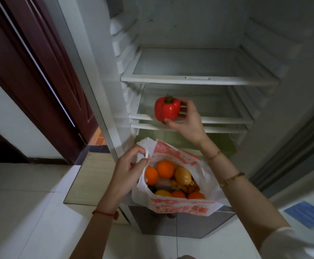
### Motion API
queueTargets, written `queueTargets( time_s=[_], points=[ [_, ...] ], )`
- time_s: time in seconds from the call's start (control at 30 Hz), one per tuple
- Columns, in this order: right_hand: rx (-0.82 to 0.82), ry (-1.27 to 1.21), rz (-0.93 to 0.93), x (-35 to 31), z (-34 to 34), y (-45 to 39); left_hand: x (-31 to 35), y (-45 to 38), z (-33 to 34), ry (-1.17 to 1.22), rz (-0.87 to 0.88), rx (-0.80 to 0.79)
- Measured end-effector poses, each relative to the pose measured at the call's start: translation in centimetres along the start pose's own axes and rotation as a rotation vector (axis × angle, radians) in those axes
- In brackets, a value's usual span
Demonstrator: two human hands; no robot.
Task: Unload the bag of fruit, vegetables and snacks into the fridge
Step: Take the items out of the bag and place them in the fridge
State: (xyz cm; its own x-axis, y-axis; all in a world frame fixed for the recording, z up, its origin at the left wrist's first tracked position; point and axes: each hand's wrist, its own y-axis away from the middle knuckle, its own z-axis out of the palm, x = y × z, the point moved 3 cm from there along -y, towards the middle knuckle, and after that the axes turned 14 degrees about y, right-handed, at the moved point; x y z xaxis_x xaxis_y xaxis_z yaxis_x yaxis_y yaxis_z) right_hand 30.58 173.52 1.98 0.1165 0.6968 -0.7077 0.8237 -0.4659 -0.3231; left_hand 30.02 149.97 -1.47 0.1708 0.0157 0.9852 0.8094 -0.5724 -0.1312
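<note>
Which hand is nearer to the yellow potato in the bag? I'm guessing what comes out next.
Left. The left hand pinches the plastic bag's handle just left of the potato; the right hand is well above it, holding the red bell pepper at the fridge shelf.

Dim, soft indoor light; wide-angle bending at edges.
</note>
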Motion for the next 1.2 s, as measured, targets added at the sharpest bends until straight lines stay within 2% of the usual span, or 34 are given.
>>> queueTargets(
  time_s=[0.23, 0.43, 0.6, 0.67, 0.73, 0.8, 0.9, 1.07, 1.2],
  points=[
    [-0.017, -0.043, 0.039, -1.9, 5.2, -6.0, -0.2, -0.1, -0.4, -0.030, -0.034, 0.031],
    [-0.002, -0.003, 0.028, -1.6, 7.3, -7.9, -0.8, 0.0, -1.0, -0.039, -0.055, 0.042],
    [-0.014, 0.011, 0.069, -1.5, 6.6, -6.8, -0.6, 0.3, -1.0, -0.033, -0.049, 0.061],
    [0.039, 0.014, 0.071, -1.6, 5.6, -5.3, -0.4, 0.6, -0.9, -0.031, -0.044, 0.056],
    [0.149, 0.038, 0.005, -1.6, 4.0, -3.0, -0.3, 1.0, -0.8, -0.032, -0.032, 0.058],
    [0.161, -0.003, -0.113, -1.6, 2.8, 0.0, -0.4, 1.3, -0.8, -0.034, -0.023, 0.063],
    [-0.063, 0.032, -0.241, -0.5, 2.6, 5.0, -0.7, 1.9, -1.0, -0.043, -0.013, 0.076],
    [-0.509, 0.344, -0.317, 3.2, 7.6, 10.3, -1.0, 2.7, -1.2, -0.053, -0.018, 0.094],
    [-0.679, 0.576, -0.391, 5.4, 13.3, 11.7, -0.6, 3.2, -1.2, -0.050, -0.001, 0.094]
  ],
)
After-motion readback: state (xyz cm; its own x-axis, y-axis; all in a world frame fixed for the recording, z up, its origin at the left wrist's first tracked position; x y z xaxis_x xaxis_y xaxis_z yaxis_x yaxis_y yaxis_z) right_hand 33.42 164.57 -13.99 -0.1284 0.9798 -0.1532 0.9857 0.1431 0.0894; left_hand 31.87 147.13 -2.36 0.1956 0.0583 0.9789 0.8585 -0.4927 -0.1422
